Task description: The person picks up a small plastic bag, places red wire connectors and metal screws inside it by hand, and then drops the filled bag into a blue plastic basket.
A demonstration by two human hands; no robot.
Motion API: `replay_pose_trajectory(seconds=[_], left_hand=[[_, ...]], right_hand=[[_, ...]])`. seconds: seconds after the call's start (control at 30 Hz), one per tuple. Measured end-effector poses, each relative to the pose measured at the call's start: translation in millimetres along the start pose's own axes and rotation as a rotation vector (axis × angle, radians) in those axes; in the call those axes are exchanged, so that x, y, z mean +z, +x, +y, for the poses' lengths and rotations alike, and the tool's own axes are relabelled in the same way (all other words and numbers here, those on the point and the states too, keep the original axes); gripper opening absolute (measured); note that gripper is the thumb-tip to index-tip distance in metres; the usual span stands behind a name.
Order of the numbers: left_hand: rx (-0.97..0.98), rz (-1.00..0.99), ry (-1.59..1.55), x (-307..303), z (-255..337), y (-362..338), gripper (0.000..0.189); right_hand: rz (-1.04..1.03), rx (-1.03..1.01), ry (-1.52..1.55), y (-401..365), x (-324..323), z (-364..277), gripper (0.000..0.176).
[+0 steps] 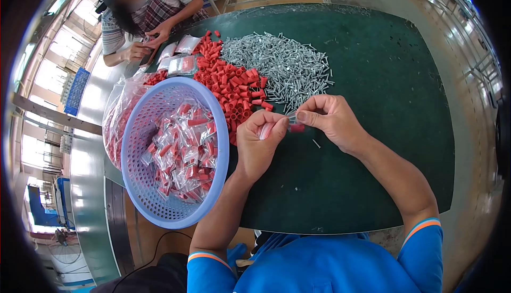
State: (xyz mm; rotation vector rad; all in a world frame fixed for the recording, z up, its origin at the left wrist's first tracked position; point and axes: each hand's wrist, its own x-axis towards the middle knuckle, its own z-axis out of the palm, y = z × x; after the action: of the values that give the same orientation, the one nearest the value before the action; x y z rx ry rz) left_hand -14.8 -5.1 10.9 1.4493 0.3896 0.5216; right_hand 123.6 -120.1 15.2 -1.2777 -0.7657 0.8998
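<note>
A: The left hand in the head view, how is it posed?

B: Fingers curled in, thumb closed against the forefinger, gripping a clear bag. Something pale sits in the curl too; I can't tell what.

A: And the right hand?

B: Bent at the knuckles, thumb and forefinger pinched together on the bag's other side. The fingertips of both hands nearly meet, with the bag between them above the table. Both forearms reach forward and inward, the left just beside the basket.

A: Counts?

B: One bag between the hands, and one red plug just under it—too blurred to say whether it's inside. One lone screw lies nearby on the table.

A: The rest?

B: One heap of screws, one heap of plugs touching it, one basket of filled packets—all too tangled to count. Past those, one co-worker, two hands held close together at the table's far left.
</note>
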Motion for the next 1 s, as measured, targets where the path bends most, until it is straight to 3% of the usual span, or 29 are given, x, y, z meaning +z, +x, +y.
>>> replay_pose_trajectory(seconds=[0.27, 0.33, 0.4, 0.47, 0.73, 0.93, 1.0], left_hand=[[-0.003, -0.008, -0.029, 0, -2, 1, 0.012], [0.03, -0.002, 0.079, 5, 2, 0, 0.012], [0.253, 0.006, 0.299, 3, -9, 3, 0.01], [0.313, -0.004, 0.354, 1, -5, 3, 0.007], [0.254, -0.004, 0.354, -1, 2, 0, 0.008], [0.212, -0.013, 0.276, -4, 0, 1, 0.01], [-0.088, 0.022, 0.178, -7, 6, 2, 0.012]], right_hand=[[0.026, -0.027, 0.004, 1, -2, -3, 0.017], [0.05, -0.044, -0.186, -3, -1, -10, 0.015], [0.031, -0.093, -0.321, -5, 1, -14, 0.014], [0.038, -0.102, -0.396, -7, 7, -15, 0.013], [-0.003, -0.136, -0.298, -5, 5, -13, 0.014], [0.028, -0.231, -0.546, -9, 3, -22, 0.014], [0.131, -0.178, -0.413, -6, -3, -24, 0.012]])
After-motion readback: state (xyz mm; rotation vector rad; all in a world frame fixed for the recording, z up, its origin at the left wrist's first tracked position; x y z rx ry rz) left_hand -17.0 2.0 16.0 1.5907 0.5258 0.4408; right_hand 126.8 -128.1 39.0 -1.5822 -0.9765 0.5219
